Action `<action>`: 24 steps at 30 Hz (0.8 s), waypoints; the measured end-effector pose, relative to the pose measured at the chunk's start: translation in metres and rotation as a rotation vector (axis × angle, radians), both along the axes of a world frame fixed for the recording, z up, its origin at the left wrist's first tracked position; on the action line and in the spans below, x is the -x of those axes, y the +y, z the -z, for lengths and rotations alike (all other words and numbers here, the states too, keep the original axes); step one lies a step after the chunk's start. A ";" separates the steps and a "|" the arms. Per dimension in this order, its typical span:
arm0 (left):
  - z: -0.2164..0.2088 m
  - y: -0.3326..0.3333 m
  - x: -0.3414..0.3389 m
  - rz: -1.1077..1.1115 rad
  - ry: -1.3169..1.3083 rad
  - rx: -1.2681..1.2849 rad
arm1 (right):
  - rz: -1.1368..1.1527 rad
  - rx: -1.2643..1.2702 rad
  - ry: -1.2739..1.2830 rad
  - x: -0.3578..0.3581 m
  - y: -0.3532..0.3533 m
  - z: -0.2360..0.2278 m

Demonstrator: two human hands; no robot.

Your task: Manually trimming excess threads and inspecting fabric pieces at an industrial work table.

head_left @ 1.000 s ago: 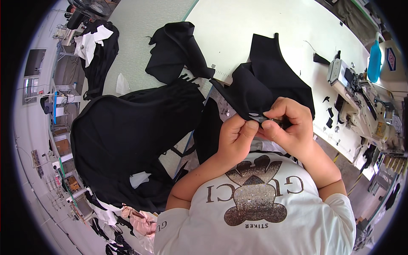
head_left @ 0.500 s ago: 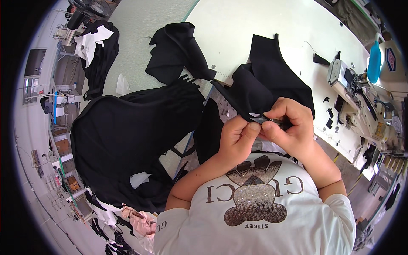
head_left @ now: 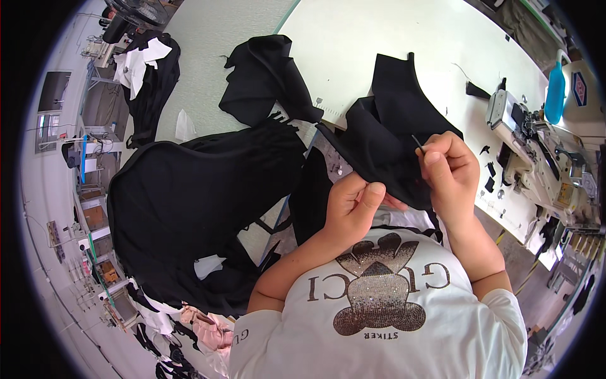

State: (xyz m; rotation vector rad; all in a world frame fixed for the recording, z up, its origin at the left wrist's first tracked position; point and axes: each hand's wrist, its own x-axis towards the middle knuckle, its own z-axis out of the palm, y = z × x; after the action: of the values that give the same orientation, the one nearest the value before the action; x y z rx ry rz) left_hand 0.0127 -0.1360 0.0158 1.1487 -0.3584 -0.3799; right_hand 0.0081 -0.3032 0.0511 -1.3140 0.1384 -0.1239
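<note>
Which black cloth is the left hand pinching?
The rightmost large black fabric piece, partly on the white tabletop: the left hand pinches its near edge. The black pieces farther left lie unheld.

left hand (head_left: 350,207): thumb pressed against fingers at the near edge of the black fabric (head_left: 391,139). right hand (head_left: 456,180): thumb and forefinger pinched together, over the fabric's right side. both elbows (head_left: 270,285) bent.
</note>
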 end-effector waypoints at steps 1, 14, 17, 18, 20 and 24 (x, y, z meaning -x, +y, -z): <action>0.000 -0.001 0.000 0.000 -0.001 0.000 | -0.011 0.122 -0.044 -0.001 0.000 0.005; 0.019 0.019 -0.005 -0.085 0.238 0.416 | 0.139 -0.300 0.014 -0.013 -0.036 0.009; 0.010 0.021 -0.005 -0.164 0.325 0.398 | 0.171 -0.273 0.017 -0.018 -0.042 0.013; 0.007 0.023 -0.004 -0.216 0.364 0.414 | 0.144 -0.273 0.021 -0.017 -0.047 0.014; 0.002 0.027 -0.004 -0.271 0.400 0.418 | 0.146 -0.271 0.018 -0.017 -0.052 0.015; 0.004 0.040 -0.009 -0.289 0.532 0.547 | 0.155 -0.236 0.044 -0.014 -0.058 0.020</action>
State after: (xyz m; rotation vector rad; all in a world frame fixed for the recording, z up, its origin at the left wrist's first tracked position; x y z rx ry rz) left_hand 0.0220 -0.0957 0.0119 0.5202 0.1689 -0.2928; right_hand 0.0224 -0.3610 0.0316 -1.0698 0.2846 -0.2043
